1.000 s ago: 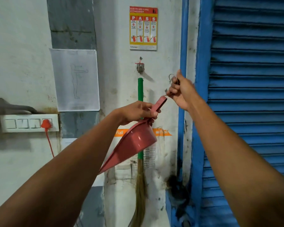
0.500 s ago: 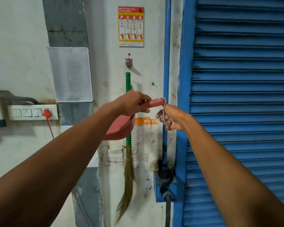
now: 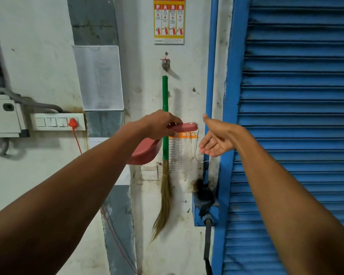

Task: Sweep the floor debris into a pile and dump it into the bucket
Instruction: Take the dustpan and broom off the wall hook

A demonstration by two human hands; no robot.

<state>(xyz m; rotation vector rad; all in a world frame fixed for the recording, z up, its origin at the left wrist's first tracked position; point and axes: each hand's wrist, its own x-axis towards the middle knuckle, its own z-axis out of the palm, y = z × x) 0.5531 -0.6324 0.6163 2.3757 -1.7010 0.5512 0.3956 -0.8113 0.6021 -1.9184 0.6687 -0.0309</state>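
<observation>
Left hand [image 3: 160, 121] grips the pink dustpan [image 3: 147, 149] by its handle, held out in front of the wall. The dustpan is now off its nail, which it neared a second ago. Right hand [image 3: 216, 138] has let go of the string loop [image 3: 196, 144], fingers straight (loop dangles from the handle tip). Collection tool is in hand; next, judged, the broom. Count: one dustpan, one green-handled broom [image 3: 165, 147] hanging on the wall. No bucket or debris in view.

White wall [image 3: 38, 56] with hung green-handled broom [image 3: 165, 120], fire-extinguisher poster [image 3: 169, 20], paper sheet [image 3: 99, 78], switch strip [image 3: 57, 122].
</observation>
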